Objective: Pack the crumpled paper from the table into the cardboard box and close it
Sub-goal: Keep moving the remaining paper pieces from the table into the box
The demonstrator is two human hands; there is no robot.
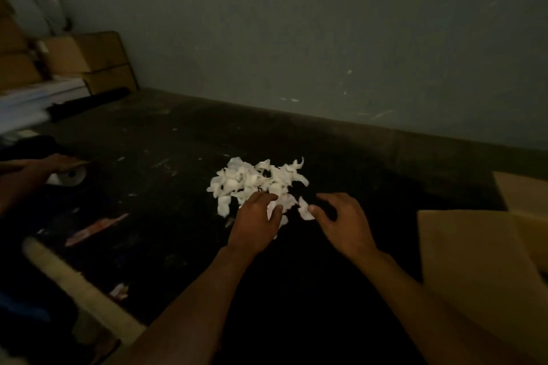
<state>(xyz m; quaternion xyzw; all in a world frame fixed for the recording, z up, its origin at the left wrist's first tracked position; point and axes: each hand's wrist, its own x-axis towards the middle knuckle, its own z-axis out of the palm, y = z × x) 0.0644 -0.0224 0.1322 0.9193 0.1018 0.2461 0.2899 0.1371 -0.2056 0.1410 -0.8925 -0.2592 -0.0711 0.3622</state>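
At the far left edge, another person's hand [59,161] rests on a white roll [69,177] lying on the dark tabletop [166,187]; stacked brown boxes [89,59] sit behind against the grey wall. A reddish scrap [95,230] lies nearer the front edge. In the middle, the pile of crumpled paper [258,181] sits on the tabletop. The left hand [255,225] lies palm down on the pile's near edge, fingers curled loosely over the pieces. Just beside it, the right hand [344,224] is spread open, its thumb touching 1 loose piece. At the right stands the cardboard box [474,261], flaps open.
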